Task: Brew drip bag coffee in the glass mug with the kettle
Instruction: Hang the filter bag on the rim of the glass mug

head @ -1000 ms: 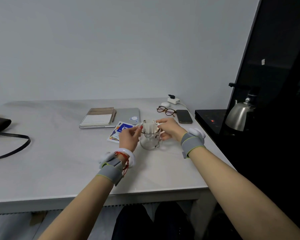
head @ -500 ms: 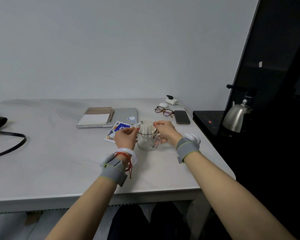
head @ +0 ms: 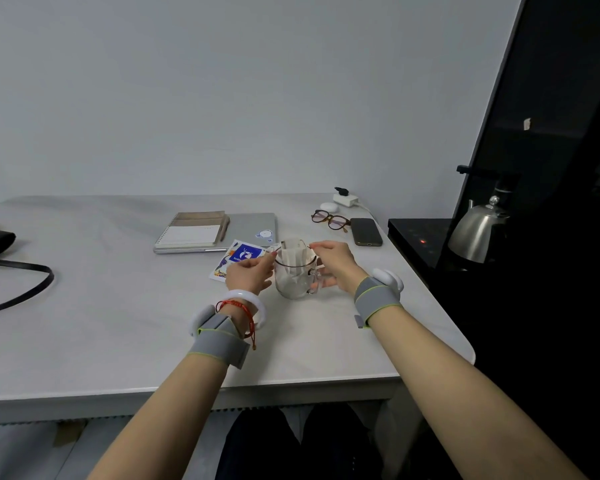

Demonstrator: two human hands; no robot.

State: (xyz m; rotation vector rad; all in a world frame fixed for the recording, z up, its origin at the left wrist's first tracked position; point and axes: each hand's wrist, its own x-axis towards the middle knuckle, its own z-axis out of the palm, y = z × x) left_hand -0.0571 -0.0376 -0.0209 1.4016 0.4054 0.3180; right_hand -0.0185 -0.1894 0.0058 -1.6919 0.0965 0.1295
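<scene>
Drip bag (head: 292, 251) upright inside glass mug (head: 294, 284)

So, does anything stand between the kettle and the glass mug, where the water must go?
Nothing upright does. The phone lies flat on the table close to that line, and the right hand, pinching the drip bag with the left hand, is on the side of the glass mug facing the kettle.

Office desk: laptop (head: 250, 226), notebook (head: 191, 232).
</scene>
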